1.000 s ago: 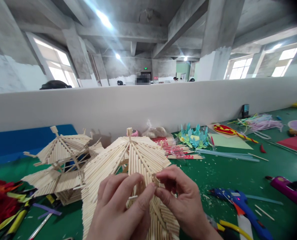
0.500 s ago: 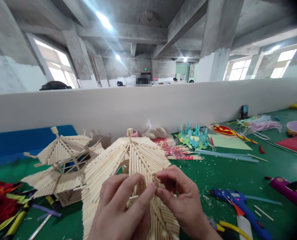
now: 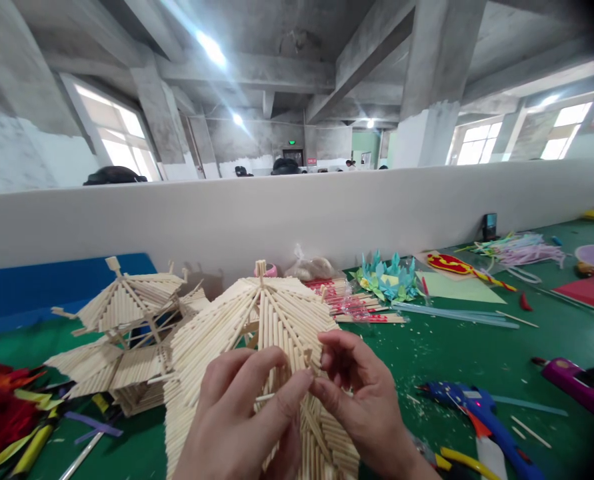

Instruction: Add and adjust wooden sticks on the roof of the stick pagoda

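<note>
A pagoda-like roof built of pale wooden sticks (image 3: 257, 320) stands right in front of me on the green table (image 3: 457, 353). My left hand (image 3: 237, 420) wraps round its lower front, fingers curled against the sticks. My right hand (image 3: 361, 393) pinches a stick at the roof's right edge, thumb and forefinger meeting the left fingertips. A short loose stick (image 3: 265, 397) pokes out between my hands.
A second stick pagoda (image 3: 121, 327) stands to the left. A blue glue gun (image 3: 477, 407) and a purple one (image 3: 577, 380) lie to the right. Paper flowers (image 3: 389, 277), stick bundles (image 3: 351, 303) and straws lie near the white partition (image 3: 297, 213). Red and yellow paper (image 3: 1, 400) fills the left edge.
My hands stay on the stick roof with small finger shifts only. The view has tipped slightly upward.
</note>
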`<state>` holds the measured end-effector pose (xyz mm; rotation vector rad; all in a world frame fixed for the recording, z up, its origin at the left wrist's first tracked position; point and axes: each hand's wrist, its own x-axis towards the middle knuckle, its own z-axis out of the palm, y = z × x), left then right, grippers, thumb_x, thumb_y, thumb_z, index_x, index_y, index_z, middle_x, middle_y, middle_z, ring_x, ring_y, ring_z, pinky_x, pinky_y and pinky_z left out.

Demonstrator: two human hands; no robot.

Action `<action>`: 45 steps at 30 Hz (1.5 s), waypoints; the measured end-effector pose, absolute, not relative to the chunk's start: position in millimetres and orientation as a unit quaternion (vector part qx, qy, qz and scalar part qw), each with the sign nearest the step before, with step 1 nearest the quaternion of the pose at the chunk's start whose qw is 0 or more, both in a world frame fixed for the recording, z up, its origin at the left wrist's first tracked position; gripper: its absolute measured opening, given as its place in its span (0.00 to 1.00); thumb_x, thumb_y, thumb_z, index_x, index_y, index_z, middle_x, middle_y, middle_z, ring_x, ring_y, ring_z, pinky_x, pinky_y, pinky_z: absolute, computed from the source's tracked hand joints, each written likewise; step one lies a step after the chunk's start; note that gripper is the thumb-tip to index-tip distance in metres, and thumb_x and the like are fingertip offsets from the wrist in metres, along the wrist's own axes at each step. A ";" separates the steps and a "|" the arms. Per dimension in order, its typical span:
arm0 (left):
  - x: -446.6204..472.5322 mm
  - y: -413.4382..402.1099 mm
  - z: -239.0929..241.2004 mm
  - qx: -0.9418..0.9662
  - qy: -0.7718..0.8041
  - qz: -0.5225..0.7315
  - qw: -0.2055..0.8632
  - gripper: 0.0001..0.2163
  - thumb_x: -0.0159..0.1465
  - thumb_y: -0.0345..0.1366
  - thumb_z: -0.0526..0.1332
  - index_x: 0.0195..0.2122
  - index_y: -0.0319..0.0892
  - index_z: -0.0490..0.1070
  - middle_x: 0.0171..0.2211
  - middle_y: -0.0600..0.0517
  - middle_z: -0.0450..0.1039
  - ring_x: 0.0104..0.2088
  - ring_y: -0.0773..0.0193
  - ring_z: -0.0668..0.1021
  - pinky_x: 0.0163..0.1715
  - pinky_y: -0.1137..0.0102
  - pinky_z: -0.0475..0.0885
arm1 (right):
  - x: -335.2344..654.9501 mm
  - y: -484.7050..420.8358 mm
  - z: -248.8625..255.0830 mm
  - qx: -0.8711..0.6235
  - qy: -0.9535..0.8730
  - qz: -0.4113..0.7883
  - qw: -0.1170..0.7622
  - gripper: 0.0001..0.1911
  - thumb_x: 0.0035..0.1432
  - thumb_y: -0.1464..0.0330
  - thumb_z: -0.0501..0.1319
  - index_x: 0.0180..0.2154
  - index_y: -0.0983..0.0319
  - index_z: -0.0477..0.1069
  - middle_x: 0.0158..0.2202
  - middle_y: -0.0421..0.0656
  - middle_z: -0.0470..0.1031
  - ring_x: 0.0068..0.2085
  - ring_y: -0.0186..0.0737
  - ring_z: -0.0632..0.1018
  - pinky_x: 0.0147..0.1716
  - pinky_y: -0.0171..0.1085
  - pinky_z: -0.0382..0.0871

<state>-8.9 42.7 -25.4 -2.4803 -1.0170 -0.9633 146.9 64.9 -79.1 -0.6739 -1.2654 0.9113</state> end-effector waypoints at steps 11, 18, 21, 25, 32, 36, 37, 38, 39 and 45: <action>-3.5 39.9 -19.8 -0.855 -0.363 -0.354 0.111 0.16 0.56 0.20 0.54 0.44 0.42 0.69 0.41 0.46 0.64 0.40 0.55 0.67 0.37 0.57 0.69 | 146.7 66.4 -80.7 -0.308 -0.569 0.387 0.657 0.19 0.49 0.69 0.66 0.43 0.50 0.67 0.30 0.34 0.67 0.28 0.28 0.67 0.26 0.28 0.63; -14.1 29.0 -27.4 -0.819 -0.344 -0.412 0.206 0.16 0.53 0.19 0.60 0.43 0.35 0.69 0.41 0.45 0.65 0.41 0.55 0.69 0.39 0.60 0.69 | 151.8 59.1 -85.4 -0.300 -0.548 0.413 0.662 0.21 0.51 0.66 0.64 0.48 0.51 0.63 0.34 0.37 0.67 0.34 0.32 0.70 0.31 0.30 0.67; -19.9 30.2 -34.5 -0.811 -0.327 -0.408 0.261 0.15 0.52 0.21 0.63 0.41 0.35 0.71 0.38 0.46 0.67 0.39 0.55 0.70 0.37 0.59 0.68 | 152.5 57.2 -89.4 -0.321 -0.553 0.389 0.663 0.19 0.52 0.66 0.63 0.46 0.51 0.64 0.33 0.37 0.68 0.33 0.32 0.71 0.31 0.29 0.67; -21.0 36.4 -42.3 -0.798 -0.315 -0.410 0.309 0.14 0.51 0.25 0.66 0.40 0.37 0.72 0.37 0.47 0.70 0.38 0.54 0.71 0.37 0.59 0.66 | 152.1 56.9 -89.8 -0.350 -0.573 0.317 0.669 0.19 0.50 0.67 0.65 0.45 0.51 0.65 0.32 0.37 0.70 0.31 0.31 0.71 0.28 0.28 0.67; -3.0 46.4 -46.2 -0.785 -0.323 -0.441 0.289 0.08 0.60 0.28 0.58 0.38 0.41 0.75 0.33 0.47 0.76 0.39 0.54 0.71 0.42 0.59 0.60 | 146.2 56.9 -77.5 -0.347 -0.572 0.288 0.685 0.17 0.49 0.68 0.66 0.42 0.52 0.68 0.30 0.36 0.70 0.29 0.30 0.72 0.25 0.26 0.68; 1.4 50.0 -46.1 -0.782 -0.312 -0.459 0.284 0.09 0.61 0.29 0.56 0.37 0.39 0.76 0.32 0.47 0.77 0.38 0.55 0.72 0.43 0.59 0.59 | 144.0 59.6 -77.7 -0.343 -0.554 0.303 0.695 0.17 0.47 0.69 0.66 0.42 0.54 0.69 0.30 0.37 0.71 0.29 0.31 0.72 0.25 0.27 0.68; 0.4 50.7 -46.1 -0.788 -0.307 -0.450 0.288 0.09 0.61 0.29 0.56 0.37 0.39 0.75 0.32 0.47 0.77 0.38 0.55 0.72 0.43 0.59 0.58 | 143.9 60.5 -78.4 -0.343 -0.550 0.308 0.697 0.18 0.47 0.69 0.67 0.42 0.55 0.69 0.29 0.38 0.71 0.28 0.31 0.72 0.25 0.28 0.68; -1.2 51.4 -46.0 -0.794 -0.302 -0.440 0.292 0.09 0.61 0.27 0.56 0.38 0.38 0.75 0.32 0.48 0.77 0.38 0.55 0.72 0.44 0.59 0.58 | 143.8 61.2 -79.1 -0.343 -0.546 0.313 0.697 0.18 0.47 0.69 0.67 0.41 0.55 0.69 0.29 0.38 0.70 0.28 0.32 0.72 0.25 0.28 0.68; -3.1 52.1 -45.9 -0.801 -0.297 -0.428 0.296 0.09 0.60 0.26 0.57 0.38 0.38 0.75 0.33 0.48 0.78 0.39 0.55 0.72 0.44 0.59 0.58 | 143.8 61.9 -79.7 -0.343 -0.545 0.319 0.695 0.18 0.47 0.69 0.67 0.41 0.55 0.69 0.29 0.38 0.70 0.28 0.32 0.71 0.25 0.28 0.68; -8.8 53.8 -45.6 -0.819 -0.282 -0.391 0.310 0.11 0.56 0.25 0.61 0.41 0.37 0.74 0.34 0.47 0.78 0.39 0.54 0.71 0.43 0.59 0.60 | 143.4 63.9 -82.7 -0.336 -0.543 0.352 0.684 0.18 0.48 0.67 0.67 0.42 0.54 0.68 0.29 0.37 0.69 0.28 0.31 0.71 0.25 0.29 0.66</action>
